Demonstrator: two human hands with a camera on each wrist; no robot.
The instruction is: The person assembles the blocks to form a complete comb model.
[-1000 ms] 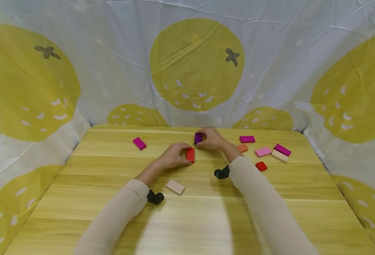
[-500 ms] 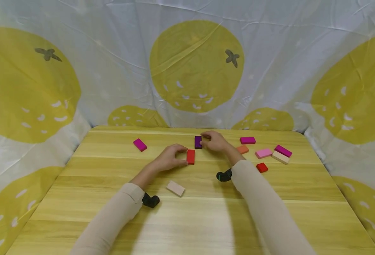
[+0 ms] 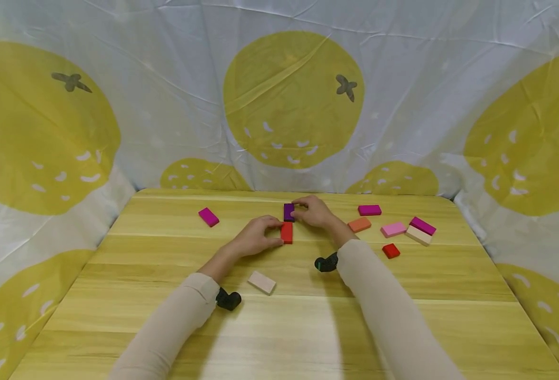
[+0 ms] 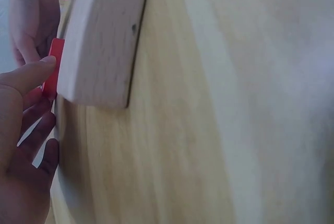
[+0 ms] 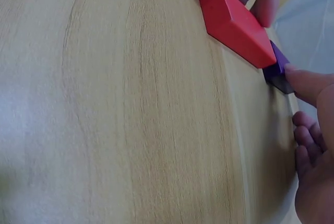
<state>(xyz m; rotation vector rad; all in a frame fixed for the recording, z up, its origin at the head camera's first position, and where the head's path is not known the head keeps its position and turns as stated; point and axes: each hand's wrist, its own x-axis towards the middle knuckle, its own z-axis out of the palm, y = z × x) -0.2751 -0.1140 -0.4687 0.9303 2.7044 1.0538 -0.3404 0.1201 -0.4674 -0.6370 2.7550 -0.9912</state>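
In the head view, my left hand (image 3: 254,236) holds a red wooden block (image 3: 287,233) lying flat, thumb at its near end and index finger at its far end. The left thumb also shows against the red block (image 4: 52,70) in the left wrist view. Just beyond it lies a purple block (image 3: 289,212), end to end with the red one and set slightly left. My right hand (image 3: 315,212) has its thumb and index finger at the purple block's right side. The right wrist view shows the thumb on the purple block (image 5: 277,70); the index fingertip is hidden there.
A pale wooden block (image 3: 262,283) lies nearer me, and a magenta block (image 3: 209,217) at the far left. On the right are an orange block (image 3: 359,225), a pink block (image 3: 393,229), a small red block (image 3: 391,250) and several others. A patterned cloth (image 3: 184,126) hangs behind the table.
The purple block has moved left with the right hand, after its fingers loosened slightly. The red block has shifted slightly right with the left hand, so the two blocks line up more closely.
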